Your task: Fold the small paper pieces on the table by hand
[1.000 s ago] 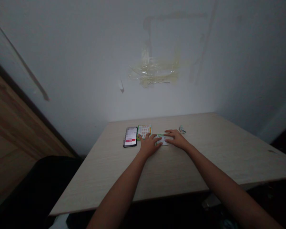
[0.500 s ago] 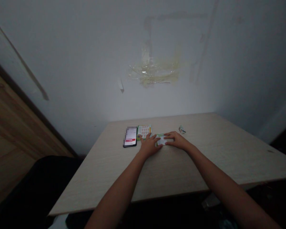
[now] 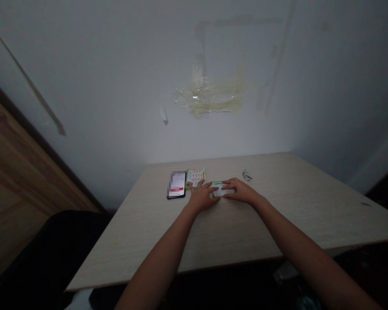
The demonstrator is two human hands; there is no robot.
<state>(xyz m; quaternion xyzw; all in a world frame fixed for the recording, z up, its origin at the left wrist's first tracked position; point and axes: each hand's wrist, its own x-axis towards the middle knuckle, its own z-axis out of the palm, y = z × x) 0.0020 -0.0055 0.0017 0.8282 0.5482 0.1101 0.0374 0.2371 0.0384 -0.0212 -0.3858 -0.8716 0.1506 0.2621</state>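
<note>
A small white card with green print (image 3: 218, 190) lies flat on the table between my hands, partly covered by their fingers. My left hand (image 3: 201, 197) is spread, its thumb and forefinger at the card's left side. Its other fingers reach over the lower edge of a green and white printed booklet or packet (image 3: 196, 175). My right hand (image 3: 241, 190) has its fingers apart, with the tips on the right part of the card. Left of the booklet lies a phone (image 3: 177, 186) with its screen lit.
A small crumpled wrapper (image 3: 246, 175) lies on the table (image 3: 239, 232) beyond my right hand. The wall behind carries strips of old clear tape (image 3: 210, 101). Something dark, perhaps a chair (image 3: 67, 241), stands at the table's left, beside wooden panelling (image 3: 16, 159).
My right hand's fingertips have drawn slightly closer together and lower over the card. My left hand stays almost in place, and the phone and booklet have not moved.
</note>
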